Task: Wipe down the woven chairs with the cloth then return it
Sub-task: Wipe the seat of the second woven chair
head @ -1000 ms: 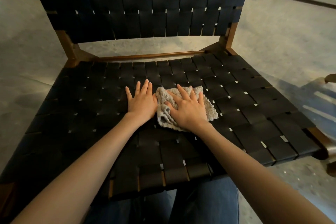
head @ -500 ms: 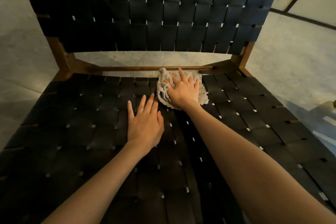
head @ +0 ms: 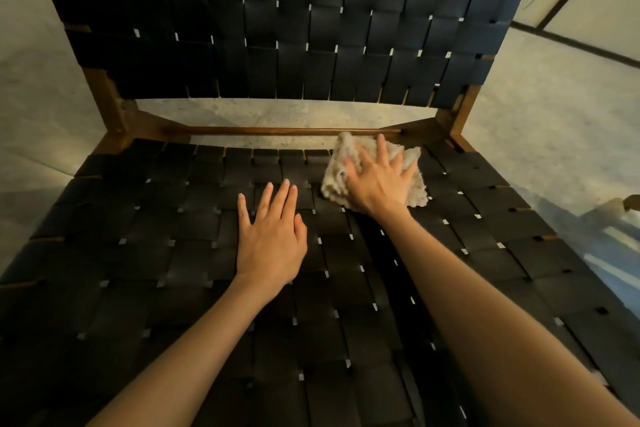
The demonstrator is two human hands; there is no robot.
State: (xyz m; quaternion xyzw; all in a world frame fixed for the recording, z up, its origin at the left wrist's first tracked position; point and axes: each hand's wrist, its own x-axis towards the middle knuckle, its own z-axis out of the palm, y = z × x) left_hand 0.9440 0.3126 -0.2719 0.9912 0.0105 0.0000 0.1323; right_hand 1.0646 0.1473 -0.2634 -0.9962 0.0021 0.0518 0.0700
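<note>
While the right hand presses the cloth flat against the rear right of the woven chair seat, just beside the wooden back rail, its grip is released: fingers straight and spread, curled round nothing. The left hand rests flat on the seat nearby, likewise released and apart from the cloth. The cloth looks soft, light and limp, likely to bunch on strap edges; it is probably best held under a broad palm, or pinched at a bunched fold for lifting.
</note>
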